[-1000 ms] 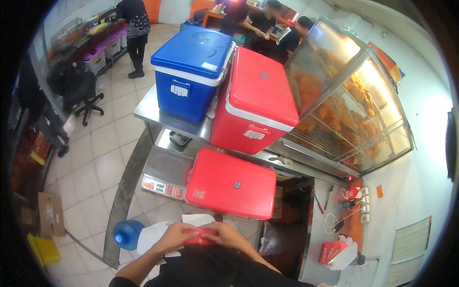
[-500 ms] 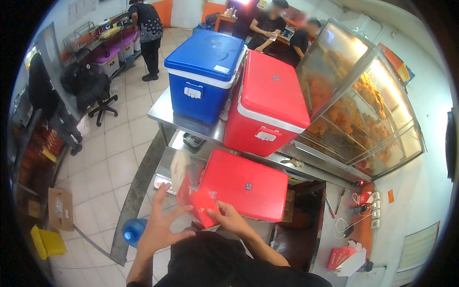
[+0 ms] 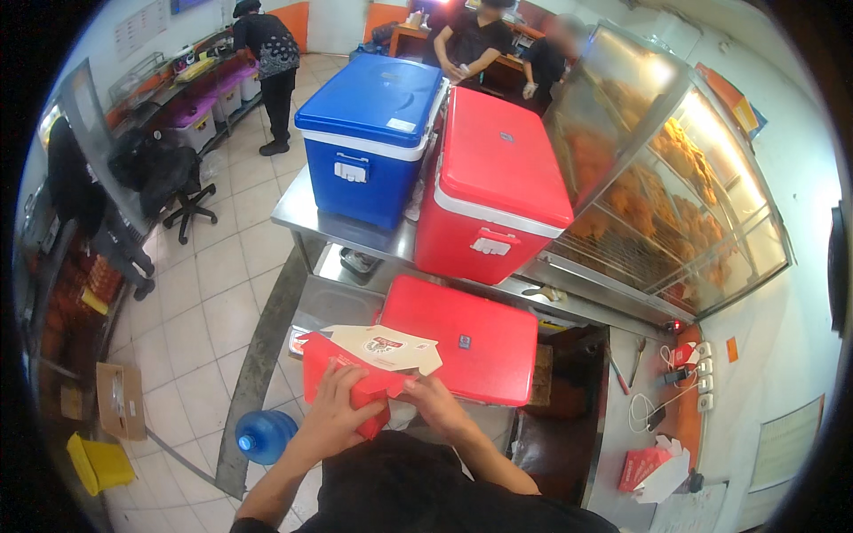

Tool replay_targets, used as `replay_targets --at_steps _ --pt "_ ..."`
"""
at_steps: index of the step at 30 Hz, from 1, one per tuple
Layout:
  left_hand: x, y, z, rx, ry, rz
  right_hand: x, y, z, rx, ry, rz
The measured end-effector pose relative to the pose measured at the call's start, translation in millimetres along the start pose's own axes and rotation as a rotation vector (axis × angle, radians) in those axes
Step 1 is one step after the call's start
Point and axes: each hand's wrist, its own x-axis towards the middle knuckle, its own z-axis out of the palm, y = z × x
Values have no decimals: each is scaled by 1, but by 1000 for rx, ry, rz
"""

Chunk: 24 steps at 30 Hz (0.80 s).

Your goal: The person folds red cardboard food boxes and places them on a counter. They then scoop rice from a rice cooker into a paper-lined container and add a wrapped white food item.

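A red takeaway carton (image 3: 382, 348) with a cream inner flap is in front of me, above the front edge of the lower red cooler (image 3: 484, 355). Its flap stands partly unfolded, facing up. My left hand (image 3: 345, 410) wraps round the carton's red side, fingers curled over its near face. At the opposite corner my right hand (image 3: 435, 407) pinches the carton's edge, and part of its fingers is hidden behind the cardboard. The carton's underside is out of sight.
A blue cooler (image 3: 369, 142) and a taller red cooler (image 3: 498, 173) stand on a steel table. Right of them is a glass cabinet (image 3: 657, 204) of fried food. Another carton (image 3: 653, 471) sits on the right counter. A water jug (image 3: 267, 437) stands on the floor. Several people work farther off.
My left hand, spread open before, has closed on the carton. The carton has gone from folded and blurred to opened out, its cream flap showing. My right hand still holds it.
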Motion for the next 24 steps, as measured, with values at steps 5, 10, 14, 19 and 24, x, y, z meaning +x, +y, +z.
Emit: replay_targets --at_steps 5,10,14,19,24 --pt "16 0 -8 18 -120 149 -5 -18 -8 35 109 52" --pt "25 -1 -14 -264 -169 237 -8 -28 -17 -46 131 19" --pt "26 -2 -8 -614 -156 231 -4 -37 -24 -170 6 -118" --pt "18 4 2 -671 17 126 -11 -18 -1 -12 125 -142" --pt "6 9 -1 -339 83 38 -13 1 21 -13 211 -72"
